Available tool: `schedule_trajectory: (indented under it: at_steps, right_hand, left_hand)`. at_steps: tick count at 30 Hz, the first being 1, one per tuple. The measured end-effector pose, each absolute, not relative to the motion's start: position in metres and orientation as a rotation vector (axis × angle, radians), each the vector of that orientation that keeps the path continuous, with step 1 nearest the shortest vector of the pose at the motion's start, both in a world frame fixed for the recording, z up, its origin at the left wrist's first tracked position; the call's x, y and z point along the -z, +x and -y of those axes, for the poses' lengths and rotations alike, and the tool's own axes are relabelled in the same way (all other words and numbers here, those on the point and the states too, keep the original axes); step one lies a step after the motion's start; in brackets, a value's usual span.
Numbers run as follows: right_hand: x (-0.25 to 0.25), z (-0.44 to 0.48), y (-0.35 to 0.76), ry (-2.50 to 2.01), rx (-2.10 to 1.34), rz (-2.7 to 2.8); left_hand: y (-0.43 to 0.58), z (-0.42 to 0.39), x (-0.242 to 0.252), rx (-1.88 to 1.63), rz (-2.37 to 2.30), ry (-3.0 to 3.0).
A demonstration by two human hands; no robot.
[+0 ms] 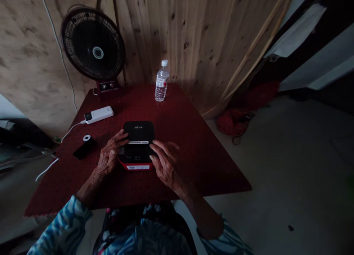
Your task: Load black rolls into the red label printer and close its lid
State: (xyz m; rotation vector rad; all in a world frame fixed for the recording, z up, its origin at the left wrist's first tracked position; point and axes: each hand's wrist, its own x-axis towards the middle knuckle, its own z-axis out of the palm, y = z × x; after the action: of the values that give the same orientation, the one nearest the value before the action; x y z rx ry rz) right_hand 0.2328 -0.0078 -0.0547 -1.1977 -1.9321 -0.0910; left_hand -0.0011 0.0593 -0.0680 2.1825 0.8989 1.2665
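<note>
A small black and red printer [138, 135] sits on the red table in front of me, with a white printed strip across its middle and a white label on its red front side. My left hand [109, 155] holds its left edge, fingers lying against the upper casing. On the opposite side my right hand [165, 161] has thumb and fingers on the right edge near the strip. To the left of my left hand lies a black object with a white paper roll [87, 138] standing at its far end; the object's kind is too dark to tell.
A white power bank [99, 115] with a plugged-in white cable lies at the left of the table [193, 152]. Behind it stands a dark electric fan [94, 45]. A clear plastic bottle [162, 81] stands near the wooden wall. Red bags [233, 120] rest on the floor.
</note>
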Motion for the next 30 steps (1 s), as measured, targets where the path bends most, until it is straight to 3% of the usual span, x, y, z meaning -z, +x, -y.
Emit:
schedule_trajectory:
  at_steps: [8,15,30]
  right_hand:
    - [0.082,0.001,0.251,-1.158,-0.235,1.54]
    - [0.103,0.001,0.248,-1.204,-0.209,1.682]
    - [0.1,0.004,0.247,-1.242,-0.111,1.777]
  left_hand:
    - [0.004,-0.05,0.066,-1.289,-0.88,2.01]
    - [0.011,-0.059,0.076,-1.343,-0.851,1.424]
    - [0.003,-0.06,0.062,-1.075,-0.927,1.381]
